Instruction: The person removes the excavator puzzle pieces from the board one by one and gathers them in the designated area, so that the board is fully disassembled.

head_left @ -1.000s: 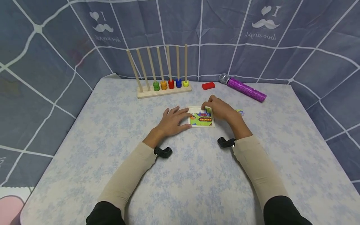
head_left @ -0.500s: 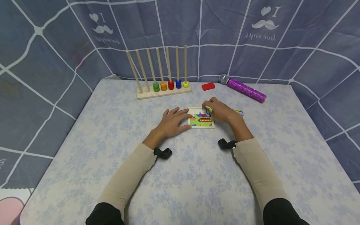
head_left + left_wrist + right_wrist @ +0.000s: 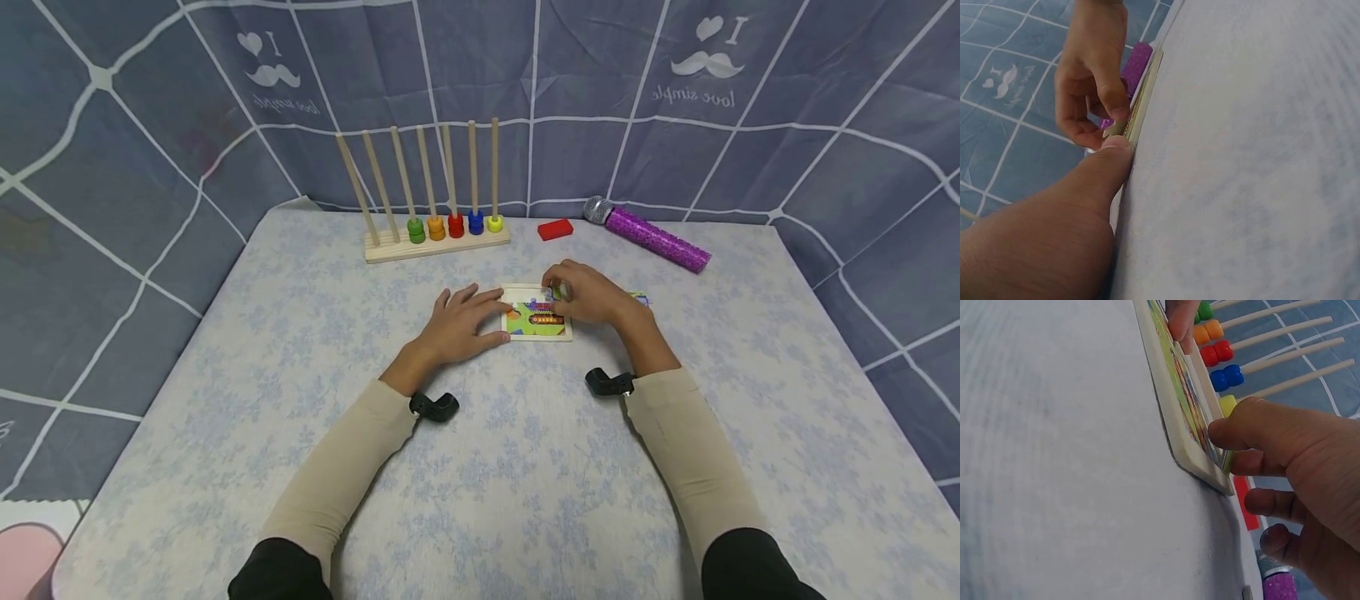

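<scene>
A small puzzle board (image 3: 536, 337) with a pale wooden frame and a bright vehicle picture lies flat in the middle of the table. My left hand (image 3: 465, 325) is spread at its left side, fingertips and thumb touching the frame. Over the top right corner of the board, my right hand (image 3: 592, 293) pinches a puzzle piece (image 3: 1114, 128) between thumb and fingers. Most of that piece is covered by the fingers in the head view. Another puzzle piece (image 3: 641, 297) lies on the table, partly hidden behind my right wrist.
A wooden bead rack (image 3: 438, 245) with tall pegs and coloured beads stands at the back. To its right lie a red block (image 3: 556, 229) and a purple glitter microphone (image 3: 656, 238). Grey-blue cloth (image 3: 585, 83) hangs behind the table.
My right hand has shifted slightly to the right, and its thumb now shows over the board's right part. The left hand and the board have stayed in place.
</scene>
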`<state>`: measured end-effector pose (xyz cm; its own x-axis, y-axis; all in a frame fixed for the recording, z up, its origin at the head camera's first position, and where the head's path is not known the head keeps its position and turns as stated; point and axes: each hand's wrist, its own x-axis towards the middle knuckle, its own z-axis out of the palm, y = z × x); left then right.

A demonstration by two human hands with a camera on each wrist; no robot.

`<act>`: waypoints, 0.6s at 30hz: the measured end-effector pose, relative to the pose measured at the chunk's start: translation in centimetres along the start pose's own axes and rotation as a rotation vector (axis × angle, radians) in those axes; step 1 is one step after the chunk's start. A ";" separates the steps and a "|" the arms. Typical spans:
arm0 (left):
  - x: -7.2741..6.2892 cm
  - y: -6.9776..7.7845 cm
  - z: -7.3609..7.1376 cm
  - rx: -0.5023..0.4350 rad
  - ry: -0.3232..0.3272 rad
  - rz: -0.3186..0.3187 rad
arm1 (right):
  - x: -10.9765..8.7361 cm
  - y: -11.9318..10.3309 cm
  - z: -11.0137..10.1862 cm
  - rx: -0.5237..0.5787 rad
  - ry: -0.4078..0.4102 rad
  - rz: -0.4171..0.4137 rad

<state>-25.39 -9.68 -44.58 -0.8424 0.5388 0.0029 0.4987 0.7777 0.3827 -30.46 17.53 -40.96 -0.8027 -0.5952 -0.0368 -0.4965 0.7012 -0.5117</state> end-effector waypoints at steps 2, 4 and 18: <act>0.0 0.0 0.0 -0.003 -0.002 0.000 | 0.0 0.0 0.0 0.014 0.001 -0.001; 0.0 0.0 0.0 -0.005 -0.002 0.004 | 0.0 0.1 -0.2 0.020 0.009 0.013; 0.0 0.0 0.0 0.004 -0.013 0.001 | -5.2 3.2 -5.2 0.082 0.158 0.090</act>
<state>-25.43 -9.66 -44.59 -0.8391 0.5440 -0.0091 0.5005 0.7783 0.3791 -29.63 24.95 -37.94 -0.8877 -0.4581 0.0464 -0.3971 0.7106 -0.5808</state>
